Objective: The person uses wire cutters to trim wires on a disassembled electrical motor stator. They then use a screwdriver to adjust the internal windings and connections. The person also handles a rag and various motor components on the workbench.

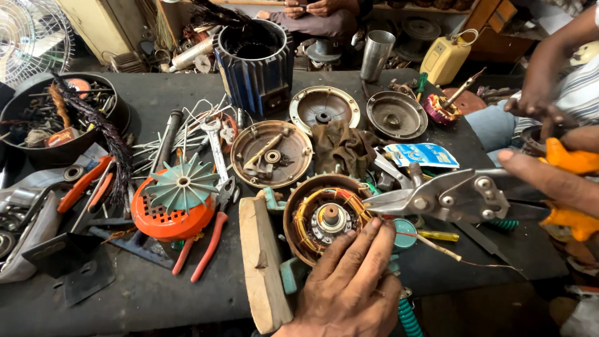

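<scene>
Your left hand rests at the bottom centre of the frame, fingers spread flat against the lower right rim of the round motor stator. That hand is not closed around anything; it presses down, which looks meant to keep the stator from turning or sliding on the dark counter.

Your right hand comes in from the right edge with its grip wrapped around the orange handles of the metal snips. The snips' blades point left, their tips at the stator's copper winding, and the jaws look nearly closed. Holding them low and level keeps the tips at the coil's height.

A wooden block lies just beside the stator on its left, perhaps as a stop. Further left sit an orange fan guard with its pale green fan blade on top. A blue motor housing stands at the upper centre, well apart. Another person's hand works at the upper right.
</scene>
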